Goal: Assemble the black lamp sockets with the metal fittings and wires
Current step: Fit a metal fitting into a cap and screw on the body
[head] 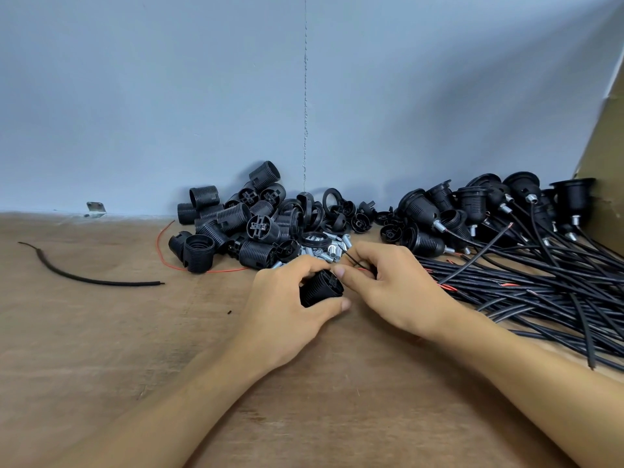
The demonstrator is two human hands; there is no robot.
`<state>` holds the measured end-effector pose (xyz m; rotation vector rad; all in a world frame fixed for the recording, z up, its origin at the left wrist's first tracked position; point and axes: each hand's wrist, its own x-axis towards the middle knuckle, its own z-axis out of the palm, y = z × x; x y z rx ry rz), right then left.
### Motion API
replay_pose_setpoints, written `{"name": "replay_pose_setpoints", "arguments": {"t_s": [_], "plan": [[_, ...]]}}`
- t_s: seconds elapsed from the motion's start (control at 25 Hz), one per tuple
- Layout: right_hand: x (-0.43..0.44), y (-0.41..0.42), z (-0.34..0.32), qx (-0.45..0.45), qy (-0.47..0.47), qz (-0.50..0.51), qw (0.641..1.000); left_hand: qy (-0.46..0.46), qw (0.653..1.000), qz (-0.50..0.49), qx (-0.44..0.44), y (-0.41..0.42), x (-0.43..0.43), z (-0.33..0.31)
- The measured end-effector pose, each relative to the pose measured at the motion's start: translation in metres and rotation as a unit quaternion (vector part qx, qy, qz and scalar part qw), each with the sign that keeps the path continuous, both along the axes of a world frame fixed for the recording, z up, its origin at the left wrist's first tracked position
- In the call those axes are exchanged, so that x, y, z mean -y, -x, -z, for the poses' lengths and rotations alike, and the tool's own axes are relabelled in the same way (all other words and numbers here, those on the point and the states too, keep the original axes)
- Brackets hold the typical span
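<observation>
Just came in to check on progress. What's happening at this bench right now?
A person is wiring lamp sockets at a wooden table. The left hand grips a black socket while the right hand pinches thin wire ends right beside it. Behind them lie a pile of loose sockets and small metal fittings. Wired sockets with long black cables are heaped on the right.

Cannot see most of black socket (319, 290) under left hand (283, 305). Cannot tell where thin wires (351, 260) end inside right hand (395, 288). Cannot follow cable bundle (540, 292) past picture's right edge.
</observation>
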<state>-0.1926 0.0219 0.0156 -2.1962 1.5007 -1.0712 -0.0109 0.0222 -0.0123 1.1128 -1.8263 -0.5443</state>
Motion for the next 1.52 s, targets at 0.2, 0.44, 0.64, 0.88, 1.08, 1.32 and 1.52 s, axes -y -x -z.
{"name": "replay_pose_setpoints", "arguments": {"t_s": [0.2,0.44,0.64,0.88,1.08,1.32,1.52], "plan": [[-0.002,-0.003,0.001,-0.015,0.007,-0.003,1.000,0.009,1.000,0.012,0.013,-0.001,-0.002,-0.001],[-0.002,-0.002,0.003,0.026,-0.015,0.011,0.999,0.010,1.000,-0.001,0.009,-0.001,-0.001,-0.002],[0.000,0.000,0.006,0.065,-0.025,0.024,0.997,0.009,1.000,-0.019,0.016,0.001,0.001,-0.003],[0.002,-0.003,0.008,0.078,-0.062,0.026,0.995,0.014,1.000,-0.017,0.020,0.003,0.000,-0.003],[-0.003,-0.005,0.009,0.074,-0.060,0.023,0.995,0.022,0.999,-0.005,0.029,0.003,-0.001,-0.004],[-0.003,-0.004,0.010,0.074,-0.052,0.017,0.996,0.023,0.999,0.005,0.028,0.004,0.000,-0.001],[-0.004,-0.002,0.006,0.132,-0.047,-0.015,0.990,0.008,1.000,0.006,-0.013,0.000,0.007,0.002]]}}
